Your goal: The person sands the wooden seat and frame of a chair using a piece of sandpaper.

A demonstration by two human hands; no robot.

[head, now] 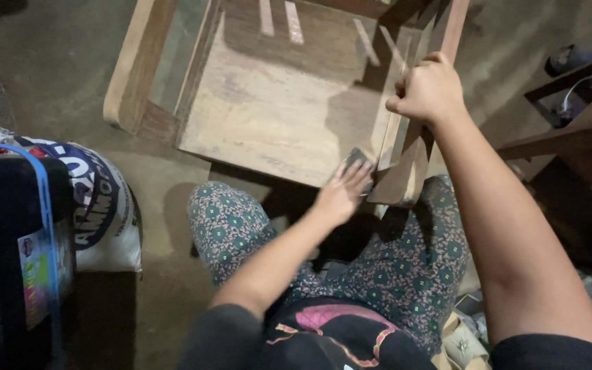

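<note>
A bare wooden chair (pixel 275 109) lies tipped in front of me on the floor, its seat panel facing up. My right hand (pixel 427 89) is closed around one of its upright wooden rails at the right side. My left hand (pixel 342 190) presses a small grey piece of sandpaper (pixel 355 159) flat against the seat's near right corner, fingers spread over it. My knees in patterned trousers (pixel 405 267) sit just below the chair's edge.
A white printed sack (pixel 104 212) stands at the left beside a black case with a blue strap (pixel 15 240). Dark wooden furniture pieces (pixel 570 130) stand at the right. Scraps lie on the floor near my right knee.
</note>
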